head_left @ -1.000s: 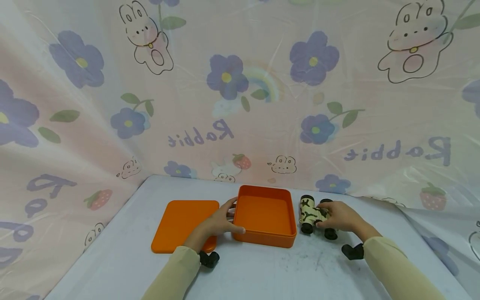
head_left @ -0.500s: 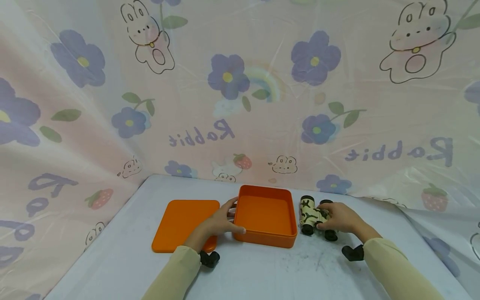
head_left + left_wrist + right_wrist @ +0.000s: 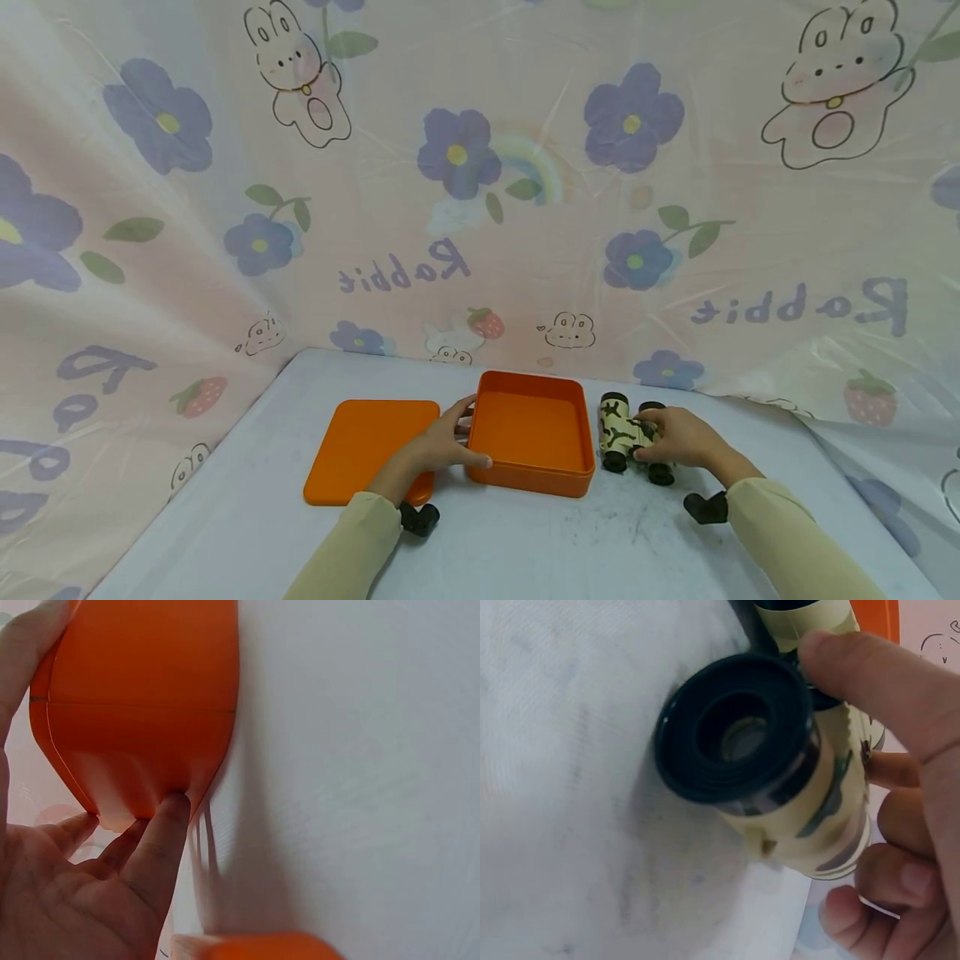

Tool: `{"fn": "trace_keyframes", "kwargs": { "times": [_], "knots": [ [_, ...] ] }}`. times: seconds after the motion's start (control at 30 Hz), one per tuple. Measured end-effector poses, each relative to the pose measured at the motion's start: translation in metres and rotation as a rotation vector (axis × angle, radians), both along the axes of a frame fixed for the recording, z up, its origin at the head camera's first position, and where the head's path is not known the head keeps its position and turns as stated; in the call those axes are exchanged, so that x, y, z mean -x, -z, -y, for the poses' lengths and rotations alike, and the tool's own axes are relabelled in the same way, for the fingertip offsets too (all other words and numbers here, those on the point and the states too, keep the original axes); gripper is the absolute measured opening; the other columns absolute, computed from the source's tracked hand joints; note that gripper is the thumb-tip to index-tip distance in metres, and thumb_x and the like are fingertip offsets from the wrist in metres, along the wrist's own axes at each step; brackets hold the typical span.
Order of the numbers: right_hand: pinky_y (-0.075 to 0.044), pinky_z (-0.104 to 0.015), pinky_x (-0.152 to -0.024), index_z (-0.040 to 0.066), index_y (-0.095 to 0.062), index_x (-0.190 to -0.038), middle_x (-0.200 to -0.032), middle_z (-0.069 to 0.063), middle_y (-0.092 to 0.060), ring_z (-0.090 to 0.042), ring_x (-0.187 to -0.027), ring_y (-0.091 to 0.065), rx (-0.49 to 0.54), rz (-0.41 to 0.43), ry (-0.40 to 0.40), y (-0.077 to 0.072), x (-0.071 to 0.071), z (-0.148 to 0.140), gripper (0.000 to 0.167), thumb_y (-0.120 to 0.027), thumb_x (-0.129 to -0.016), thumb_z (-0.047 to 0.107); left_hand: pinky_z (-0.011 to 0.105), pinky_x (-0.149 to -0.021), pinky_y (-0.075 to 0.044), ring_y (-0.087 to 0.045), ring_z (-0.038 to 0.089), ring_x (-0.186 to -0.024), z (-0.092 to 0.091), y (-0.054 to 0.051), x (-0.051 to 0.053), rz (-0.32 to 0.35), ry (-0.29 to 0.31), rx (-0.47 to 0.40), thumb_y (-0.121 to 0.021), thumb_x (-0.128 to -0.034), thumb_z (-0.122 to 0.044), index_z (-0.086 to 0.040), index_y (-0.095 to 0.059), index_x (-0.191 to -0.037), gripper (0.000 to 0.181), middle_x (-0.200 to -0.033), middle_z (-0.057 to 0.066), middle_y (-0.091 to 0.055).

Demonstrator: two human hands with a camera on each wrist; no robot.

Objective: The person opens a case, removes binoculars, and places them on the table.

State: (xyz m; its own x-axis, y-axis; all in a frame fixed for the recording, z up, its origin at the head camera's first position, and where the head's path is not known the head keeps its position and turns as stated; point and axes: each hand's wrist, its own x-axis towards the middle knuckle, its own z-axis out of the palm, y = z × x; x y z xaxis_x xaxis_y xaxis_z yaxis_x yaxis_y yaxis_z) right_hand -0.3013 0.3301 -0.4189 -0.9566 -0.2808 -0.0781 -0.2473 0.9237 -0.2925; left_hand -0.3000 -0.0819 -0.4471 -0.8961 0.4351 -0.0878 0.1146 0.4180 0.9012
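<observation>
An orange square box (image 3: 532,479) without its lid on sits mid-table, its inside facing up. My left hand (image 3: 438,442) rests against its left side, thumb at the front corner. In the left wrist view the fingertips (image 3: 174,806) press the box's wall (image 3: 142,712), the fingers fairly straight. To the box's right are camouflage-patterned toy binoculars (image 3: 617,433) with black ends. My right hand (image 3: 682,435) holds them, thumb on the near side and fingers beyond. In the right wrist view one black eyepiece (image 3: 739,731) faces the camera; part of the barrels is hidden by the hand.
The orange lid (image 3: 360,450) lies flat left of the box, partly under the left forearm. A white table (image 3: 555,550) bears everything, with grey smudges in front of the binoculars. A printed rabbit-and-flower curtain (image 3: 525,250) hangs behind and at the left.
The binoculars have shifted very slightly toward the table's near side in the right hand. The left hand, the box and the lid stay in place.
</observation>
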Motion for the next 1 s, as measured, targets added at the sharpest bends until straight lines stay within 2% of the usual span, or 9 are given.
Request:
{"fn": "trace_keyframes", "kwargs": {
  "times": [0.17, 0.23, 0.33, 0.47, 0.57, 0.63, 0.7, 0.8, 1.0],
  "knots": [
    [-0.049, -0.037, -0.068, 0.002, -0.059, -0.130, -0.106, -0.011, -0.070, -0.013, -0.065, -0.049, 0.004, 0.028, 0.009, -0.002, 0.001, 0.000, 0.075, -0.082, -0.071, 0.043, 0.058, -0.106, -0.040, -0.046, 0.034, -0.132, 0.000, 0.000, 0.000, 0.008, -0.004, 0.009, -0.087, -0.0697, -0.032, -0.026, -0.021, -0.154, 0.107, -0.153, 0.010, -0.036],
    [-0.046, -0.034, -0.064, 0.002, -0.058, -0.130, -0.100, -0.013, -0.071, -0.013, -0.060, -0.047, 0.017, 0.049, 0.018, -0.002, 0.001, 0.000, 0.076, -0.082, -0.071, 0.042, 0.058, -0.106, -0.041, -0.046, 0.034, -0.132, 0.000, 0.001, -0.001, 0.012, -0.004, 0.010, -0.087, -0.0693, -0.032, -0.027, -0.021, -0.154, 0.107, -0.153, 0.010, -0.036],
    [-0.042, -0.032, -0.061, 0.000, -0.057, -0.131, -0.104, -0.015, -0.070, -0.012, -0.060, -0.046, 0.027, 0.061, 0.011, -0.004, 0.001, 0.000, 0.077, -0.082, -0.071, 0.042, 0.057, -0.106, -0.041, -0.046, 0.034, -0.132, 0.001, 0.001, -0.001, 0.015, -0.002, 0.010, -0.087, -0.0688, -0.032, -0.025, -0.020, -0.154, 0.108, -0.153, 0.010, -0.036],
    [-0.045, -0.035, -0.065, -0.002, -0.056, -0.132, -0.099, -0.015, -0.070, -0.013, -0.061, -0.048, 0.012, 0.077, -0.004, -0.008, 0.003, 0.001, 0.079, -0.082, -0.072, 0.042, 0.056, -0.107, -0.041, -0.046, 0.034, -0.132, 0.001, -0.001, -0.001, 0.015, -0.002, 0.003, -0.087, -0.0686, -0.032, -0.025, -0.020, -0.154, 0.109, -0.153, 0.011, -0.035],
    [-0.052, -0.041, -0.071, -0.003, -0.056, -0.131, -0.102, -0.017, -0.070, -0.012, -0.065, -0.054, -0.022, 0.077, -0.021, -0.011, 0.004, 0.002, 0.078, -0.082, -0.072, 0.042, 0.056, -0.107, -0.041, -0.046, 0.034, -0.132, 0.000, -0.002, -0.001, 0.017, -0.001, -0.010, -0.087, -0.0682, -0.032, -0.025, -0.020, -0.154, 0.110, -0.153, 0.011, -0.035],
    [-0.052, -0.042, -0.072, -0.003, -0.056, -0.131, -0.103, -0.019, -0.069, -0.013, -0.061, -0.054, -0.032, 0.088, -0.019, -0.013, 0.004, 0.003, 0.078, -0.082, -0.071, 0.041, 0.056, -0.106, -0.041, -0.046, 0.035, -0.131, 0.000, -0.003, -0.001, 0.017, 0.002, -0.021, -0.087, -0.0682, -0.032, -0.024, -0.020, -0.154, 0.110, -0.153, 0.011, -0.035],
    [-0.054, -0.045, -0.075, -0.004, -0.057, -0.129, -0.117, -0.020, -0.067, -0.013, -0.066, -0.057, -0.053, 0.085, -0.025, -0.014, 0.004, 0.004, 0.078, -0.082, -0.071, 0.041, 0.057, -0.106, -0.041, -0.046, 0.035, -0.131, 0.000, -0.003, -0.001, 0.018, 0.003, -0.023, -0.087, -0.0685, -0.031, -0.024, -0.019, -0.154, 0.110, -0.153, 0.012, -0.034],
    [-0.053, -0.047, -0.078, -0.004, -0.057, -0.129, -0.119, -0.022, -0.065, -0.018, -0.068, -0.059, -0.068, 0.106, -0.014, -0.015, 0.005, 0.007, 0.078, -0.083, -0.071, 0.040, 0.057, -0.106, -0.041, -0.045, 0.036, -0.132, 0.000, -0.003, -0.001, 0.021, 0.003, -0.015, -0.087, -0.0692, -0.030, -0.024, -0.019, -0.154, 0.109, -0.154, 0.012, -0.034],
    [-0.051, -0.056, -0.088, -0.006, -0.057, -0.128, -0.126, -0.025, -0.061, -0.036, -0.102, -0.063, -0.095, 0.102, -0.013, -0.016, 0.004, 0.011, 0.077, -0.084, -0.070, 0.039, 0.056, -0.106, -0.042, -0.045, 0.036, -0.132, 0.001, -0.002, -0.001, 0.019, 0.004, -0.013, -0.087, -0.0685, -0.031, -0.023, -0.019, -0.154, 0.110, -0.153, 0.012, -0.034]
  ]
}}
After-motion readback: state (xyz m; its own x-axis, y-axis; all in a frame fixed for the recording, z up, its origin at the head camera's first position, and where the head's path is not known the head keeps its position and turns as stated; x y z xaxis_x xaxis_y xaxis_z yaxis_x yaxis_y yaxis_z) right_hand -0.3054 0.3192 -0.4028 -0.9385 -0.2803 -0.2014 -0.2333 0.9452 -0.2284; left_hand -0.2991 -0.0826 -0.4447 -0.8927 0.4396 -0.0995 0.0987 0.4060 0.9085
